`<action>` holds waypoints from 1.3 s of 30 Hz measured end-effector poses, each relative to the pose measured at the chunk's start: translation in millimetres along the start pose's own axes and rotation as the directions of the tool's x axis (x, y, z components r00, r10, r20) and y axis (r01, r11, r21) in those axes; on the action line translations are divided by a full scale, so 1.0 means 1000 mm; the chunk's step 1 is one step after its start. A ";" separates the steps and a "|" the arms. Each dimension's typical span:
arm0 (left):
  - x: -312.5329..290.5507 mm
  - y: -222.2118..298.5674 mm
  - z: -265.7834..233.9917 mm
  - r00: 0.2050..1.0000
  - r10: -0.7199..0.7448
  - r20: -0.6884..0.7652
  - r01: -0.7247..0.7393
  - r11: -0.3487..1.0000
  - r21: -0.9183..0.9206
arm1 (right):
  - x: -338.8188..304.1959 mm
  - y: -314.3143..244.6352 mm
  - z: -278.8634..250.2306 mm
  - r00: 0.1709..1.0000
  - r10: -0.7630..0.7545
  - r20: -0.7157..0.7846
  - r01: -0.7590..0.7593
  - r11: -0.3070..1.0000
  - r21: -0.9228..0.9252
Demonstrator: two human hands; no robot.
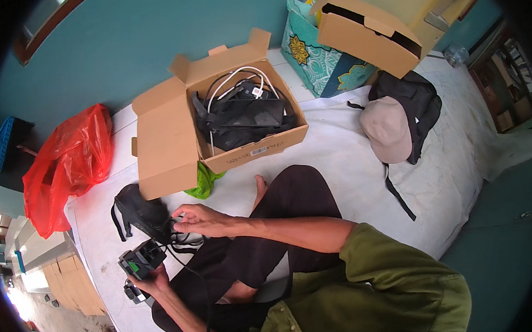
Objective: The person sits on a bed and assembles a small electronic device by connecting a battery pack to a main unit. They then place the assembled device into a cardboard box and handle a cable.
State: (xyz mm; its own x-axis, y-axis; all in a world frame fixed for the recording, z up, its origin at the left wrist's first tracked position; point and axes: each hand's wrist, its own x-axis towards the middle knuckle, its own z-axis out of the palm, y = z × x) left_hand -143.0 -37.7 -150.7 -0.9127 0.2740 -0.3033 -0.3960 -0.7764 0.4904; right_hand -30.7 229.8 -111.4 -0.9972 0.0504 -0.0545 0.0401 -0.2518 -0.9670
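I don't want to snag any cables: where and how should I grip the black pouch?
Probably across the middle of the black pouch, coming from above: its rounded upper side is exposed, while loose straps trail on its left and black cables crowd the end near the right hand.

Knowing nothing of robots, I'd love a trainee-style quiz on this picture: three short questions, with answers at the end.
1. Which hand holds the black device?
2. True or false: the box of black gear stands open.
3. Which is farther left in the picture, the red bag or the cap?

Key:
1. The left hand.
2. True.
3. The red bag.
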 end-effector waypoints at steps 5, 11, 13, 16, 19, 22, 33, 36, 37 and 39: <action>-0.005 0.000 0.005 1.000 0.007 -0.028 -0.007 1.000 -0.003 | 0.000 0.000 0.000 1.000 0.006 0.019 -0.005 1.000 -0.031; -0.008 -0.001 0.017 0.994 0.005 -0.105 -0.009 0.999 -0.040 | -0.001 0.002 -0.001 1.000 -0.024 -0.015 0.024 0.999 -0.024; -0.011 -0.005 0.026 0.987 0.022 -0.159 -0.026 0.999 -0.028 | 0.000 0.002 -0.003 1.000 -0.013 0.004 0.013 0.999 -0.032; -0.011 -0.008 0.026 0.988 0.036 -0.153 -0.036 0.999 0.003 | 0.000 0.000 -0.003 1.000 0.009 0.007 -0.009 0.999 -0.040; -0.010 -0.002 0.023 0.987 0.038 -0.159 -0.044 0.999 -0.029 | -0.001 0.002 0.001 1.000 -0.001 0.004 0.001 1.000 -0.010; -0.004 0.001 0.013 0.995 0.061 -0.081 -0.060 0.998 0.017 | 0.005 0.012 0.003 1.000 0.005 -0.013 -0.006 1.000 -0.031; -0.007 -0.004 0.015 0.996 0.038 -0.079 -0.039 0.999 -0.016 | -0.021 0.024 0.004 0.980 0.041 0.193 0.166 0.354 -0.921; -0.010 -0.007 0.020 0.994 0.045 -0.099 -0.046 0.999 -0.009 | -0.025 0.030 0.002 0.971 0.137 0.196 0.154 0.267 -0.951; -0.014 -0.008 0.023 0.996 0.033 -0.083 -0.033 0.999 -0.003 | -0.026 0.030 0.001 0.971 0.139 0.196 0.154 0.263 -0.952; -0.011 -0.008 0.021 0.996 0.035 -0.087 -0.035 0.999 0.004 | -0.024 0.030 0.000 0.965 0.164 0.204 0.158 0.257 -0.954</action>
State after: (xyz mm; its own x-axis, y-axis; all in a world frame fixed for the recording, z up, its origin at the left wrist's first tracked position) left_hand -131.8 -22.0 -134.0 -0.9137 0.1962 -0.3559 -0.3644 -0.7833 0.5036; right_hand -5.7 220.8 -139.2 -0.9686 -0.1898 -0.1604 -0.0876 0.8649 -0.4943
